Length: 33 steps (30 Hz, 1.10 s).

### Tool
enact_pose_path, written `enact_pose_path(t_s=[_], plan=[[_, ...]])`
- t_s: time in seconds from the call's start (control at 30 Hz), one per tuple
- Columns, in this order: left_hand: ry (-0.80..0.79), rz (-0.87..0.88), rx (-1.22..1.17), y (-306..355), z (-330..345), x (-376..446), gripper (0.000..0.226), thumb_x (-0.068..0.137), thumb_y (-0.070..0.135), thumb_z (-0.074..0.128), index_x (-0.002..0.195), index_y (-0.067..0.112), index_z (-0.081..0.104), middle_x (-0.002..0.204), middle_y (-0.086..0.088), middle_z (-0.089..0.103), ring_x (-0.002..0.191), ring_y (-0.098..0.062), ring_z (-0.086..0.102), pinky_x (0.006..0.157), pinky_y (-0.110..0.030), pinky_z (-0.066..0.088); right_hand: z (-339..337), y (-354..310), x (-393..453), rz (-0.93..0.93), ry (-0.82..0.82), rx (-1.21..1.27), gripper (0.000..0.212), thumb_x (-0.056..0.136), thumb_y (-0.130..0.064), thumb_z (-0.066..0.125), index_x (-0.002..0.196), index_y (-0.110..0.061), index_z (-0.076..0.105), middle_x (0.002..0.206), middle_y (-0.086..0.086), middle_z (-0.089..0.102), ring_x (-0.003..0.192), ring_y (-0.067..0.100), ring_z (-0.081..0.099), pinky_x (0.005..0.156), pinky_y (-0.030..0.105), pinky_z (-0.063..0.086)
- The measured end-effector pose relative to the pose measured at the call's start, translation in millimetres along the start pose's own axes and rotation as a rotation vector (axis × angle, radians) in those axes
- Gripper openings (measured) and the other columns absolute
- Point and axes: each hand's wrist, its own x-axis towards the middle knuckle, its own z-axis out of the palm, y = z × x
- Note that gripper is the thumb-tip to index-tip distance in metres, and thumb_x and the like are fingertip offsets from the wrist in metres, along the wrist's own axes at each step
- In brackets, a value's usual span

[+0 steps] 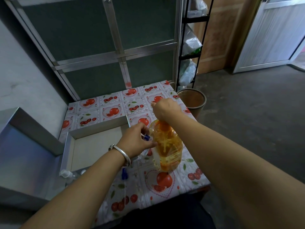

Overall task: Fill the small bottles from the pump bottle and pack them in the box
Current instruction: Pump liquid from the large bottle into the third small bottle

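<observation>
The right hand's grip (165, 109) is a closed fist over the top of the large clear plastic pump bottle of orange-yellow liquid (168, 146), which stands upright right of centre in the frame on the bench (115, 109), covered in a white cloth printed with red fruit and hearts; the pump head itself is hidden under the fist. Just left of the bottle's shoulder, the left hand's grip (137, 140) pinches a small blue-capped clear bottle (146, 137) between thumb and fingers, held against the side of the big bottle. A silver bangle (123, 153) circles that wrist. Below the left wrist a second small blue-capped piece (124, 174) lies on the cloth. The shallow open grey cardboard box (92, 146) sits left of centre, touching the forearm's edge in view, its pale floor showing. Near its lower left corner lie a few small clear bottles with white caps (66, 174), blurred. A silvery box lid (24, 146) leans at the left edge. A brown round bin (192, 100) stands beyond the bench's right corner.
</observation>
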Motion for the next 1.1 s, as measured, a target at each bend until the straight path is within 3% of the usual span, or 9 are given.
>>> enact_pose_path(t_s=[0.1, 0.27, 0.4, 0.47, 0.57, 0.67, 0.83, 0.93, 1.1], plan=[[0.007, 0.012, 0.025, -0.6, 0.5, -0.3, 0.040, 0.071, 0.029, 0.078, 0.098, 0.010, 0.055, 0.099, -0.004, 0.059, 0.085, -0.021, 0.060, 0.074, -0.031, 0.053, -1.2, -0.1, -2.2, -0.019, 0.006, -0.011, 0.040, 0.101, -0.040, 0.033, 0.105, -0.008, 0.056, 0.097, 0.009, 0.056, 0.093, 0.026, 0.058, 0.087, 0.039, 0.051], [0.002, 0.012, 0.022, 0.9, -1.2, -0.7, 0.041, 0.071, 0.030, 0.078, 0.099, 0.011, 0.054, 0.101, -0.003, 0.058, 0.087, -0.021, 0.059, 0.075, -0.031, 0.051, -2.6, -8.2, -0.1, -0.017, -0.087, 0.028, 0.047, 0.101, -0.038, 0.027, 0.139, -0.015, 0.041, 0.132, 0.012, 0.051, 0.114, 0.031, 0.053, 0.095, 0.041, 0.047], [0.000, 0.007, 0.005, -1.5, 0.8, -0.4, 0.040, 0.070, 0.030, 0.078, 0.096, 0.011, 0.054, 0.097, -0.004, 0.059, 0.086, -0.022, 0.061, 0.076, -0.036, 0.055, 0.2, -0.5, 1.3, 0.010, 0.008, 0.017, 0.043, 0.100, -0.041, 0.032, 0.108, -0.007, 0.058, 0.097, 0.009, 0.056, 0.093, 0.026, 0.058, 0.085, 0.038, 0.050], [0.001, 0.001, -0.009, -1.6, 1.3, -1.1, 0.041, 0.070, 0.030, 0.078, 0.096, 0.010, 0.054, 0.097, -0.004, 0.059, 0.085, -0.022, 0.061, 0.076, -0.037, 0.055, 1.0, 0.4, -0.9, 0.007, 0.017, -0.006, 0.045, 0.101, -0.043, 0.032, 0.106, -0.006, 0.059, 0.092, 0.008, 0.053, 0.088, 0.025, 0.057, 0.082, 0.037, 0.049], [0.003, 0.009, 0.014, 0.1, 0.4, -1.6, 0.041, 0.070, 0.031, 0.078, 0.097, 0.011, 0.054, 0.098, -0.003, 0.058, 0.084, -0.020, 0.059, 0.071, -0.029, 0.051, -2.7, -3.1, -2.2, -0.018, -0.028, -0.015, 0.051, 0.099, -0.048, 0.030, 0.119, -0.008, 0.055, 0.111, 0.011, 0.058, 0.102, 0.029, 0.057, 0.090, 0.040, 0.048], [0.006, 0.009, 0.004, -0.7, -1.4, -2.3, 0.040, 0.071, 0.028, 0.078, 0.097, 0.009, 0.054, 0.098, -0.005, 0.060, 0.087, -0.023, 0.061, 0.076, -0.036, 0.055, -2.9, -9.2, -0.3, -0.029, -0.101, 0.006, 0.048, 0.100, -0.037, 0.027, 0.141, -0.015, 0.038, 0.137, 0.014, 0.047, 0.119, 0.033, 0.049, 0.096, 0.044, 0.044], [0.003, 0.002, 0.002, -2.4, 0.6, -2.3, 0.040, 0.070, 0.028, 0.078, 0.096, 0.009, 0.054, 0.098, -0.005, 0.060, 0.086, -0.022, 0.061, 0.078, -0.038, 0.055, -1.3, -0.1, 0.1, 0.005, 0.004, -0.001, 0.034, 0.100, -0.036, 0.035, 0.099, -0.009, 0.055, 0.093, 0.008, 0.054, 0.088, 0.025, 0.056, 0.081, 0.036, 0.050], [-0.005, -0.004, -0.004, -1.2, 0.6, -3.5, 0.039, 0.070, 0.027, 0.078, 0.095, 0.010, 0.054, 0.098, -0.005, 0.059, 0.085, -0.023, 0.061, 0.077, -0.039, 0.056, -0.3, -0.8, -1.9, -0.015, 0.006, -0.006, 0.041, 0.100, -0.042, 0.032, 0.103, -0.008, 0.056, 0.097, 0.009, 0.055, 0.090, 0.025, 0.056, 0.085, 0.038, 0.050], [-0.011, 0.006, 0.020, 1.2, -1.5, -2.5, 0.041, 0.071, 0.030, 0.078, 0.098, 0.010, 0.054, 0.099, -0.004, 0.059, 0.087, -0.022, 0.061, 0.078, -0.038, 0.055, -4.2, -7.0, -0.4, -0.025, -0.082, 0.029, 0.048, 0.100, -0.043, 0.029, 0.129, -0.010, 0.049, 0.127, 0.012, 0.054, 0.113, 0.030, 0.054, 0.098, 0.042, 0.046]])
